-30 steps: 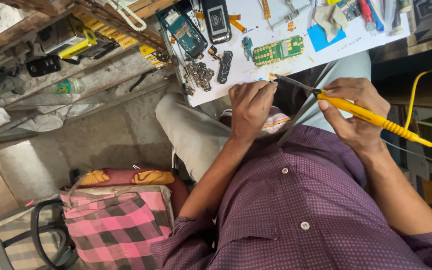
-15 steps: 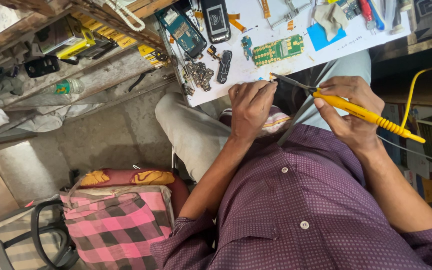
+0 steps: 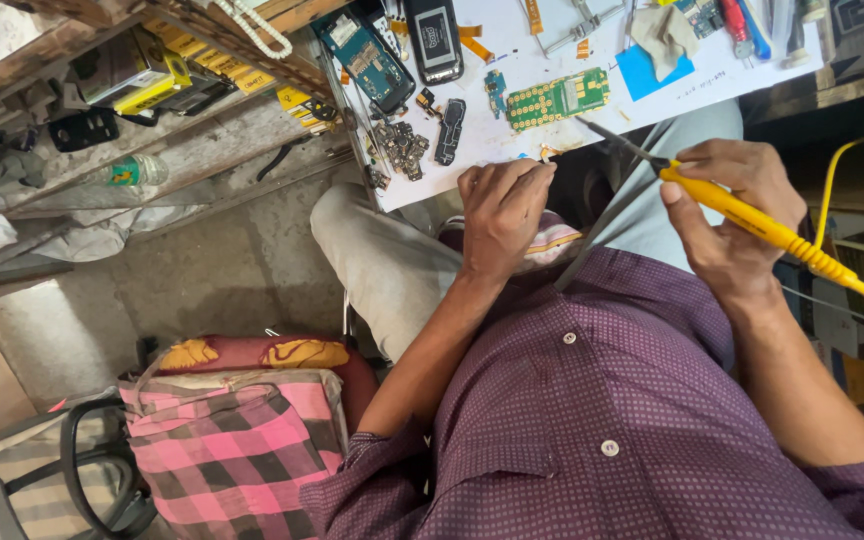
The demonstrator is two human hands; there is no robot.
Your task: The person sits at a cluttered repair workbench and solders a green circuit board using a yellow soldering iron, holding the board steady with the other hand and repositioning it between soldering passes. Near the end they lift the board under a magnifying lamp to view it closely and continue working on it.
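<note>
While right hand (image 3: 727, 215) grips soldering iron (image 3: 752, 222) | tip up-left | left hand (image 3: 500, 205) pinches small part (image 3: 545, 154)

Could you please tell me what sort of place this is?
Probably a small phone repair bench: a green circuit board and opened phones lie on the white worktop, and the right hand holds a yellow soldering iron.

One head-worn camera looks steeply down, close over lap and workbench (image 3: 512, 150).

glossy yellow plastic soldering iron (image 3: 764, 225), matt white paper sheet (image 3: 592, 125)
</note>
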